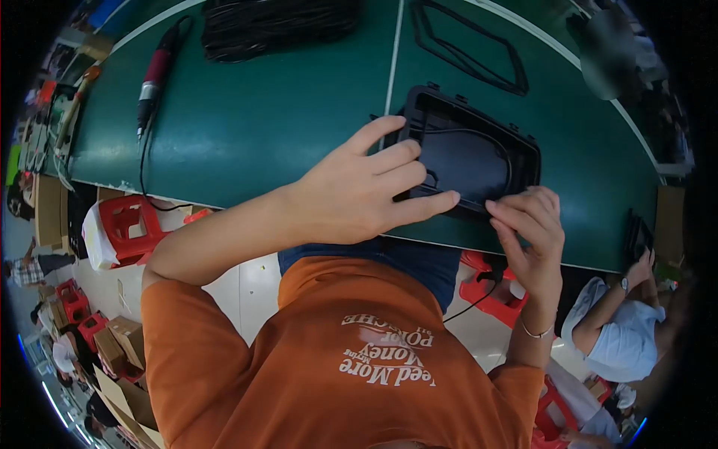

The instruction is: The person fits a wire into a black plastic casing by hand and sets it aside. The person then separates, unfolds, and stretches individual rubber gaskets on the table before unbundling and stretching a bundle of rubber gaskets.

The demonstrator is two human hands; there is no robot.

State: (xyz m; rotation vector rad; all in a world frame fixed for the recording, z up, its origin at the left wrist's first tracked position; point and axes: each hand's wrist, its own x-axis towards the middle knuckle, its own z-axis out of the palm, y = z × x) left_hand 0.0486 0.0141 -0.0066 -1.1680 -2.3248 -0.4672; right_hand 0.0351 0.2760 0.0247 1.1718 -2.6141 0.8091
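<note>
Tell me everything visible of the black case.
The black case is roughly rectangular, open-topped, apparently plastic, with small lugs along its far edge and a smooth, dark inside. It seems to rest, opening up, on the green table. The left hand spans its left end; the right hand meets its near right corner.

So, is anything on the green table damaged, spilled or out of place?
Nothing looks damaged or spilled. Only the thin black cord of the red-and-silver cylindrical tool hangs off the table, where it might snag.
</note>
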